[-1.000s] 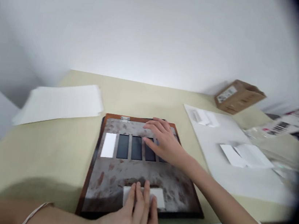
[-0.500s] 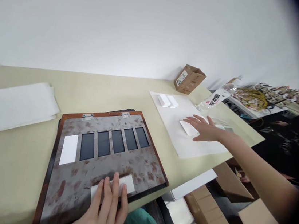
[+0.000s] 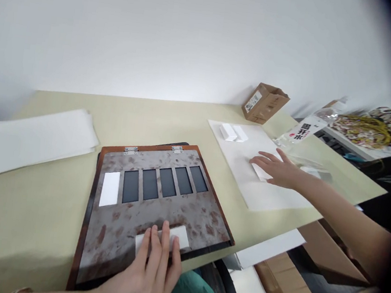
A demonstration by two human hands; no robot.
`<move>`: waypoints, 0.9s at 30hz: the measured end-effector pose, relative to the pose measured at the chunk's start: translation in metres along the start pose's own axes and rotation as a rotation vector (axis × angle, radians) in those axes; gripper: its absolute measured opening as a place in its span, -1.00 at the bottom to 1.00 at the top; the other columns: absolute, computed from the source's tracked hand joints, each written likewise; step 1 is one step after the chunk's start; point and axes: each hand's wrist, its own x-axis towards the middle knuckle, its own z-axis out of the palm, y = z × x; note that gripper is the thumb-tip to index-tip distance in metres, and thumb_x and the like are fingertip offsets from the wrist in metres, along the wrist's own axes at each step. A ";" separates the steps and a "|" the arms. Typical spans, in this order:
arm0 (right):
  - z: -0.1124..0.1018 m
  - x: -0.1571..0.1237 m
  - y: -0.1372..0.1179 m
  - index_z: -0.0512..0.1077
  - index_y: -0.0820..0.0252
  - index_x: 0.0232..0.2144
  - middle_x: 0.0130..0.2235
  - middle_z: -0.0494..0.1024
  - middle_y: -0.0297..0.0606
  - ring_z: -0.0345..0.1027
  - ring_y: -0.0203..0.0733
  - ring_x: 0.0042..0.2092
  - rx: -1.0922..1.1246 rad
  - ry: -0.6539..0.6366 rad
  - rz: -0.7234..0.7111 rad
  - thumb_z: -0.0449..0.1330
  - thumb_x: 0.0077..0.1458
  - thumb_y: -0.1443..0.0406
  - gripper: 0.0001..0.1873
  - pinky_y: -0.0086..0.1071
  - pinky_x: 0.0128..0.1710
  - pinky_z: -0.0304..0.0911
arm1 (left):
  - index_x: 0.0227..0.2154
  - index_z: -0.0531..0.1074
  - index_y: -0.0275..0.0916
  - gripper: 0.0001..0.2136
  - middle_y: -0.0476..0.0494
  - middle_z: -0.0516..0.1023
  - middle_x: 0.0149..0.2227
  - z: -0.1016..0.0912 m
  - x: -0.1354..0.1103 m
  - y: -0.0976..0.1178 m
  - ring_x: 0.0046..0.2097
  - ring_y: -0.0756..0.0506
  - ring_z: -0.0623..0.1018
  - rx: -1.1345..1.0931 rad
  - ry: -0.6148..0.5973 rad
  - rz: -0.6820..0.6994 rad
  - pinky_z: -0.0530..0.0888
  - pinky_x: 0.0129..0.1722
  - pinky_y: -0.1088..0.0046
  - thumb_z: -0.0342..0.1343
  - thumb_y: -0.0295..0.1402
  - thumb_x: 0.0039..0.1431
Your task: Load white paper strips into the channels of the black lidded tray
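A hinged plate (image 3: 208, 215) with a smudged grey face lies on the table, with a row of several rectangular windows. The leftmost window holds a white card (image 3: 109, 189); the others look dark. My left hand (image 3: 151, 265) rests with outstretched fingers on a white strip (image 3: 181, 237) along the plate's near edge, partly covering it. To the right, my right hand (image 3: 282, 171) is spread over a white card or stack (image 3: 261, 172) on a large white sheet (image 3: 241, 181). Whether its fingers touch that card I cannot tell.
Two small white stacks (image 3: 233, 133) sit at the sheet's far end. Behind them stands a brown paper bag (image 3: 266, 104). A clear plastic bag with printing (image 3: 303, 132) lies at the right. Large white sheets (image 3: 33, 142) lie at the left; cardboard boxes (image 3: 292, 289) are below the table edge.
The view has turned slightly left, so everything appears shifted to the right. Both hands keep nearly the same places over the white strip and the white card.
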 end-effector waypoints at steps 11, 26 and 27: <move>-0.091 0.015 -0.118 0.12 0.16 0.15 0.22 0.17 0.02 0.14 -0.06 0.21 0.384 0.046 -0.158 0.05 0.25 0.08 -0.49 -0.19 0.13 0.17 | -0.03 0.40 -0.53 -0.57 -0.54 0.53 -0.12 -0.003 0.003 -0.007 -0.16 -0.33 0.59 -0.012 -0.008 0.044 0.61 -0.25 0.26 -0.08 -0.24 0.26; -0.139 0.092 -0.314 0.27 0.24 0.01 0.22 0.18 0.05 -0.31 0.13 0.36 0.371 0.177 -0.784 0.14 0.18 0.12 -0.57 0.22 0.28 -0.39 | -0.11 0.44 -0.41 -0.65 -0.41 0.58 -0.18 0.004 0.003 0.003 -0.20 -0.30 0.60 0.031 0.005 -0.037 0.61 -0.28 0.26 -0.02 -0.23 0.21; -0.136 0.094 -0.315 0.27 0.23 0.01 0.22 0.19 0.04 -0.31 0.13 0.36 0.369 0.177 -0.786 0.14 0.18 0.10 -0.57 0.22 0.28 -0.38 | -0.11 0.44 -0.41 -0.65 -0.41 0.58 -0.18 0.004 0.003 0.004 -0.20 -0.30 0.60 0.032 0.009 -0.042 0.61 -0.28 0.26 -0.02 -0.23 0.21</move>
